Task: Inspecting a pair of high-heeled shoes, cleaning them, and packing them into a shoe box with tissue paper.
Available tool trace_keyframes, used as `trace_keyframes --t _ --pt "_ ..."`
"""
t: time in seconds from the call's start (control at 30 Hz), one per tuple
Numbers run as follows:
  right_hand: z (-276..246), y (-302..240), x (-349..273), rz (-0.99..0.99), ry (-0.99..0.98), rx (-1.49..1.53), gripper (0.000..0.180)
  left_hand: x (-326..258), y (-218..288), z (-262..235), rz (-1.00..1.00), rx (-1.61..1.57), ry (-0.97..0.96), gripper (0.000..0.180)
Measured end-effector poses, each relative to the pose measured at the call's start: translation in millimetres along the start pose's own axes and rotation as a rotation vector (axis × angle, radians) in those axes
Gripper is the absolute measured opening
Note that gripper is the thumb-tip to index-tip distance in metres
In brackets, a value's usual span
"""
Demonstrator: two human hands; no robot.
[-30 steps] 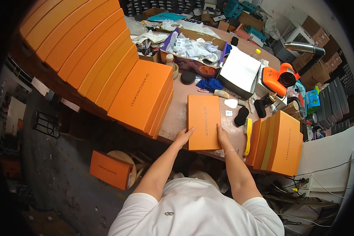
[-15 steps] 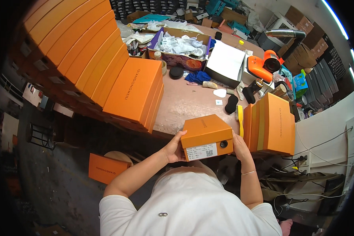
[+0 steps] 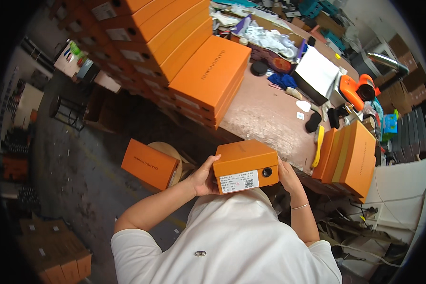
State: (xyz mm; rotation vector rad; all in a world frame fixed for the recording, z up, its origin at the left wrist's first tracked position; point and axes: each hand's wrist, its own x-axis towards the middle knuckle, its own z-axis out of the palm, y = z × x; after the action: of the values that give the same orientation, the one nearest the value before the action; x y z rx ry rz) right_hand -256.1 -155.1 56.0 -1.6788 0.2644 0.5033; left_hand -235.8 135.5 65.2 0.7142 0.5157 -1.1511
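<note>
Between my two hands I hold an orange shoebox (image 3: 248,158) with its lid on, close in front of my white shirt. Its near end carries a white printed label and a round dark hole. My left hand (image 3: 206,177) grips the left end, thumb up by the lid. On the other end, my right hand (image 3: 288,176) is closed round the side, most of its fingers hidden behind the box. To the left and lower, another orange shoebox (image 3: 150,163) lies on a round wooden stool (image 3: 168,150).
Tall stacks of orange shoeboxes (image 3: 210,75) cover the left of the worktable (image 3: 265,128). More orange shoeboxes (image 3: 359,156) stand at its right edge, beside a yellow-handled tool (image 3: 318,146). Farther back are a white box (image 3: 317,68), an orange device (image 3: 350,92) and a carton of white paper (image 3: 272,42).
My view has swung left, so the table and stacks sit farther right and more floor shows. The shoebox stays in both hands, close to my body.
</note>
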Motion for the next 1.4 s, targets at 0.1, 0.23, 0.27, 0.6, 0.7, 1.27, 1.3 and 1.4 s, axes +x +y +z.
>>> trace_keyframes --t 0.1,0.23,0.27,0.6,0.7,1.27,1.3,1.4 --pt "8.4 2.1 13.5 -0.01 -0.114 -0.075 0.06 -18.4 -14.6 -14.8 0.05 -0.052 0.075 0.076" --pt "31.1 -27.3 17.6 -0.06 -0.363 -0.11 0.053 -63.9 -43.6 -31.4 0.203 -0.116 0.176 0.069" --pt "31.3 -25.6 20.9 -0.079 -0.473 -0.037 0.052 -76.3 -55.1 -38.8 0.287 -0.112 0.216 0.068" --pt "76.6 -107.2 174.8 -0.304 0.039 0.309 0.075 -106.6 -136.8 -137.9 1.041 -0.367 0.675 0.06" --pt "94.4 -121.3 224.3 -0.277 0.059 0.311 0.092 -75.4 -131.8 -223.8 0.979 -0.168 0.904 0.068" --pt "-99.3 37.0 154.5 -0.077 0.148 0.479 0.048 201.4 39.9 1.9 1.021 0.893 0.526 0.06" --pt "-125.4 67.1 162.5 0.035 0.202 0.346 0.045 240.2 35.4 -7.1 0.841 0.758 0.405 0.059" --pt "-175.0 90.4 163.4 0.197 0.268 0.296 0.039 277.1 48.2 24.8 0.407 0.379 0.329 0.044"
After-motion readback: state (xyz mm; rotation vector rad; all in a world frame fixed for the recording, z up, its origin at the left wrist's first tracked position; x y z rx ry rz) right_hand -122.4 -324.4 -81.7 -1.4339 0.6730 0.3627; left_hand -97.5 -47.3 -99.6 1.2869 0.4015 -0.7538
